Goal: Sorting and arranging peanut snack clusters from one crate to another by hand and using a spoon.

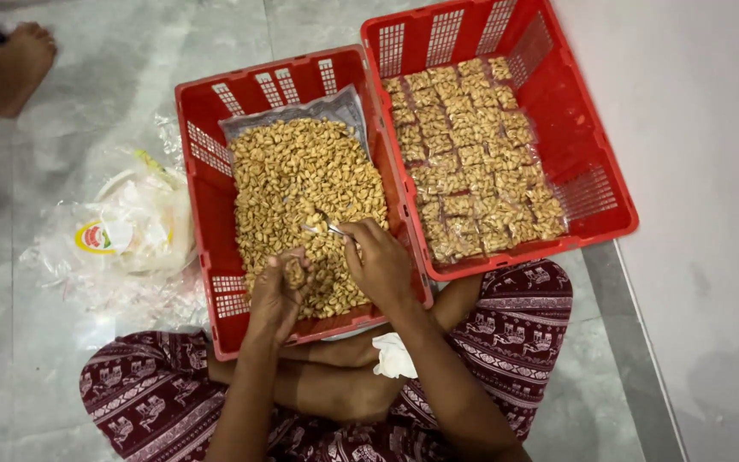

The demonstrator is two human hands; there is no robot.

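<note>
Loose nuts [305,184] = pale tan heap on a clear plastic liner [335,107], inside the left red crate [207,184], which sits on the grey tile floor [70,111] right in front of the person's crossed legs.

L hand [277,295]: forearm comes up from the near edge, wrist bent in over the near end of the heap. Fingers curled into a loose cup, holding what looks like a small clear bag w/ a few nuts in it; can't confirm the bag, too small.

R hand [378,261]: forearm angled in from near-right, crossing the crate's near-right corner. Fingers pinched narrow around a small metal scoop [325,227], its tip down in the nuts, just far-right of the L hand. Hands near each other, not touching.

Right red crate [596,184]: touching the left one along its side, set further away. Holds packed nut bags [472,154], small clear packets laid flat in rows, approx. covering the bottom.

Left of the crates: crumpled clear plastic bags [134,227] on the floor, one w/ a yellow-red label. White cloth [393,355] rests on the lap between the forearms. Trousers [506,329] maroon w/ white pattern. Another person's bare foot [14,64] at far-left corner, well apart from the crates.
</note>
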